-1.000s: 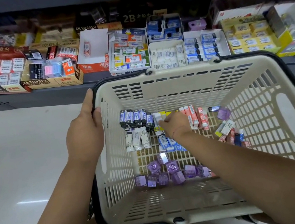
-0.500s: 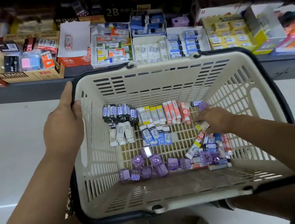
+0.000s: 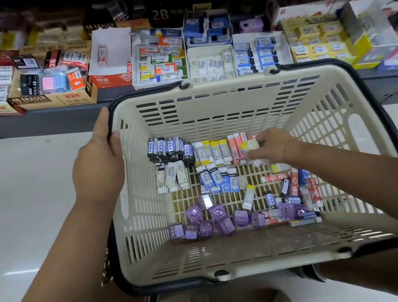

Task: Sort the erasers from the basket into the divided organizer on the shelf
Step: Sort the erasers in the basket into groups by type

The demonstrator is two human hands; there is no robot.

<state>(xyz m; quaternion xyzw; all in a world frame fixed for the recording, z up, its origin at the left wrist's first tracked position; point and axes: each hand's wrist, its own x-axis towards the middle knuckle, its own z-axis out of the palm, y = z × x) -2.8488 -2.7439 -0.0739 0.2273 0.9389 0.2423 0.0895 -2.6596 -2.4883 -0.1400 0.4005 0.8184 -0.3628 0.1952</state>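
L hand (image 3: 98, 174) clamps the basket (image 3: 212, 111) rim w/ fingers curled over to steady it, while R hand (image 3: 271, 146) pinches a yellow-white eraser (image 3: 249, 146) above the sorted rows, prob. grouping by type before the shelf organizer (image 3: 211, 60).

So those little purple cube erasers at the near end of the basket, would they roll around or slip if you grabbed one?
The purple cube erasers look blocky, so they would probably tumble rather than roll. Their wrap glints, so perhaps slightly slippery. They lie loosely jumbled on the basket floor, so likely light and easily nudged.
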